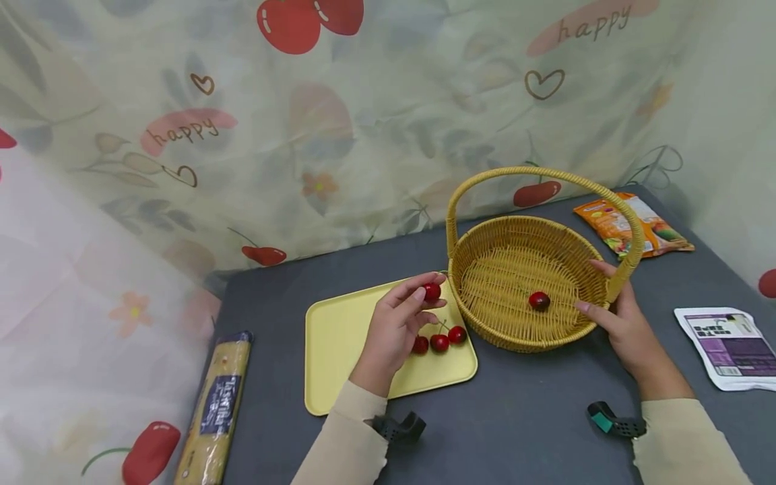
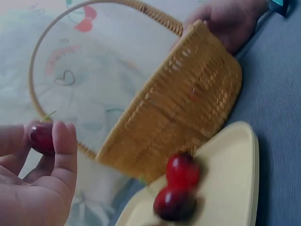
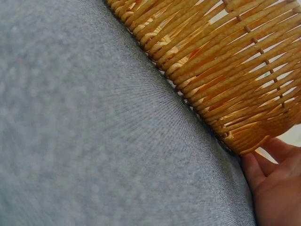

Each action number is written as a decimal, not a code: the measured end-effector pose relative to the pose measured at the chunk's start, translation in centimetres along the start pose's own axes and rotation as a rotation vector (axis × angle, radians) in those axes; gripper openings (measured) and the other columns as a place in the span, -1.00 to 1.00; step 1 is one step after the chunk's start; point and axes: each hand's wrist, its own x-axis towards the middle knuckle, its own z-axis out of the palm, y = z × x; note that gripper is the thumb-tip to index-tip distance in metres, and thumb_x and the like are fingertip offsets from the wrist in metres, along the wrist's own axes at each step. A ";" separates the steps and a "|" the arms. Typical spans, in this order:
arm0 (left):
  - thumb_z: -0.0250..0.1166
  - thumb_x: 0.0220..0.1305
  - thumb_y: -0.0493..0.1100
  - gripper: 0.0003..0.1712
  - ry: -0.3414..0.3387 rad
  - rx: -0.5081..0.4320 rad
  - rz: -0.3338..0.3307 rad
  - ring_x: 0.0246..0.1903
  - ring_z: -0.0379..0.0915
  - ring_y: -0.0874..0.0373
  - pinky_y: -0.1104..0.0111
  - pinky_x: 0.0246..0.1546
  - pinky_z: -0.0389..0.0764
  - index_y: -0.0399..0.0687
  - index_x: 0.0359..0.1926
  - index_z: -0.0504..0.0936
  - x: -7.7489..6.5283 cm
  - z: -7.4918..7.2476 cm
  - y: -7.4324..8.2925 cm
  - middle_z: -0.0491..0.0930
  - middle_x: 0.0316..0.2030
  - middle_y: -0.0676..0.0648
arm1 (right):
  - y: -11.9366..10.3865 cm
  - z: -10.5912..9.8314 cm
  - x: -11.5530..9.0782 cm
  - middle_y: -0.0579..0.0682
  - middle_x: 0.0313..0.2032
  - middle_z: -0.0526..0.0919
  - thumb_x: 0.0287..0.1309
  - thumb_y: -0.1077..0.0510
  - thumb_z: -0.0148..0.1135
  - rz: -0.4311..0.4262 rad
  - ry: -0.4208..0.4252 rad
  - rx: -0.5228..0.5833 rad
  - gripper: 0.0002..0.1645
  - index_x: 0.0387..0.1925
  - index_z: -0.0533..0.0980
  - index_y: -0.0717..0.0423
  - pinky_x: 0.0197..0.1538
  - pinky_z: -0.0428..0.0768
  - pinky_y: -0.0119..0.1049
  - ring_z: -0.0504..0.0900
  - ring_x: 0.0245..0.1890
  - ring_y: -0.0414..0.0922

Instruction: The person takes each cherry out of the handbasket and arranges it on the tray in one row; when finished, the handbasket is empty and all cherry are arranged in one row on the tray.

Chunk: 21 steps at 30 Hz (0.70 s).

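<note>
My left hand [image 1: 395, 328] pinches a dark red cherry [image 1: 432, 292] between thumb and fingers, above the right part of a yellow tray [image 1: 345, 350]. In the left wrist view the held cherry [image 2: 42, 137] shows a green stem. Several more cherries [image 1: 439, 343] lie on the tray below that hand, partly hidden by it. A woven basket [image 1: 485, 323] with a tall arched handle stands beside the tray, and one cherry [image 1: 539, 301] lies inside it. My right hand [image 1: 624, 330] grips the basket's right rim near the handle's foot, thumb inside; the right wrist view shows fingers against the wicker's outside.
An orange snack bag [image 1: 642, 225] lies behind the basket at the right. A white and purple packet [image 1: 730, 348] is at the right edge. A long pack of noodles [image 1: 217, 407] lies left of the tray. Printed cloth [image 1: 376, 121] hangs behind the grey table [image 1: 515, 417].
</note>
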 end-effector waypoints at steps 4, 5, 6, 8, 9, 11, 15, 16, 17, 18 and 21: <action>0.23 0.66 -0.27 -0.60 0.043 0.053 -0.011 0.00 0.72 -0.01 0.26 -0.06 0.73 -0.34 0.38 0.61 -1.1 -1.7 0.5 0.65 0.26 -0.25 | 0.0 0.0 0.0 0.23 0.44 0.23 0.54 0.44 0.13 0.003 0.007 0.005 -0.13 0.70 0.08 0.00 0.12 0.48 -0.53 0.44 0.32 -0.11; 0.25 0.64 -0.28 -0.61 0.057 0.071 -0.015 -0.01 0.72 -0.02 0.24 -0.05 0.73 -0.33 0.36 0.63 -1.4 -2.1 0.5 0.66 0.24 -0.26 | 0.0 0.0 0.0 0.21 0.44 0.22 0.54 0.44 0.13 0.005 0.008 0.007 -0.13 0.70 0.08 -0.01 0.12 0.48 -0.53 0.43 0.32 -0.12; 0.28 0.62 -0.30 -0.63 0.071 0.090 -0.018 -0.02 0.72 -0.02 0.20 -0.03 0.74 -0.32 0.34 0.64 -1.7 -2.6 0.5 0.66 0.23 -0.28 | 0.0 0.0 0.0 0.21 0.44 0.22 0.54 0.44 0.13 0.007 0.008 0.007 -0.13 0.70 0.08 -0.01 0.12 0.48 -0.53 0.43 0.32 -0.12; 0.33 0.57 -0.33 -0.64 0.099 0.123 -0.019 -0.04 0.71 -0.03 0.16 -0.02 0.73 -0.32 0.29 0.66 -2.2 -3.3 0.5 0.66 0.19 -0.29 | 0.1 0.0 0.0 0.22 0.45 0.20 0.54 0.44 0.14 0.005 0.005 0.010 -0.12 0.70 0.08 -0.02 0.12 0.48 -0.53 0.42 0.33 -0.10; 0.35 0.55 -0.34 -0.65 0.113 0.133 -0.019 -0.06 0.70 -0.03 0.14 -0.01 0.73 -0.32 0.27 0.67 -2.5 -3.7 0.5 0.66 0.16 -0.29 | 0.1 0.0 0.0 0.23 0.45 0.19 0.54 0.43 0.14 0.006 0.005 0.007 -0.12 0.70 0.08 -0.02 0.13 0.47 -0.54 0.41 0.33 -0.09; 0.40 0.51 -0.36 -0.65 0.138 0.157 -0.016 -0.08 0.68 -0.03 0.14 -0.02 0.72 -0.34 0.25 0.68 -3.0 -4.3 0.5 0.66 0.11 -0.29 | 0.1 0.0 -0.1 0.26 0.46 0.17 0.54 0.43 0.13 0.002 0.002 0.003 -0.12 0.70 0.07 -0.02 0.13 0.46 -0.54 0.39 0.35 -0.06; 0.45 0.47 -0.32 -0.63 0.170 0.212 -0.009 -0.06 0.64 -0.01 0.21 -0.06 0.70 -0.34 0.23 0.71 -3.9 -5.4 0.5 0.62 0.13 -0.38 | 0.0 -0.1 -0.1 0.29 0.47 0.16 0.56 0.42 0.13 0.000 0.002 -0.009 -0.12 0.71 0.05 -0.01 0.14 0.46 -0.54 0.38 0.36 -0.04; 0.45 0.48 -0.30 -0.63 0.172 0.229 -0.008 -0.05 0.64 -0.02 0.22 -0.07 0.69 -0.33 0.23 0.71 -4.2 -5.7 0.5 0.61 0.16 -0.41 | 0.0 -0.1 -0.1 0.30 0.47 0.17 0.56 0.42 0.13 -0.001 0.001 -0.009 -0.12 0.71 0.05 -0.01 0.14 0.46 -0.54 0.38 0.36 -0.04; 0.44 0.49 -0.30 -0.63 0.173 0.243 -0.006 -0.03 0.63 -0.04 0.22 -0.07 0.69 -0.32 0.24 0.71 -4.4 -6.0 0.4 0.58 0.20 -0.45 | 0.0 -0.2 -0.1 0.29 0.47 0.17 0.56 0.41 0.13 -0.002 0.000 -0.010 -0.12 0.71 0.05 -0.02 0.14 0.46 -0.54 0.38 0.36 -0.04; 0.43 0.50 -0.29 -0.63 0.177 0.265 -0.004 -0.01 0.63 -0.06 0.22 -0.07 0.70 -0.31 0.25 0.72 -4.6 -6.3 0.4 0.57 0.23 -0.46 | 0.0 -0.2 -0.1 0.29 0.47 0.18 0.56 0.41 0.13 -0.003 -0.001 -0.009 -0.12 0.71 0.06 -0.01 0.14 0.46 -0.54 0.38 0.36 -0.04; 0.43 0.50 -0.30 -0.65 0.200 0.327 -0.001 0.02 0.63 -0.18 0.19 -0.06 0.71 -0.26 0.24 0.74 -5.3 -7.1 0.2 0.60 0.23 -0.42 | 0.0 -0.2 0.0 0.31 0.46 0.19 0.55 0.42 0.13 -0.009 -0.003 -0.004 -0.13 0.71 0.06 0.00 0.15 0.46 -0.53 0.39 0.37 -0.04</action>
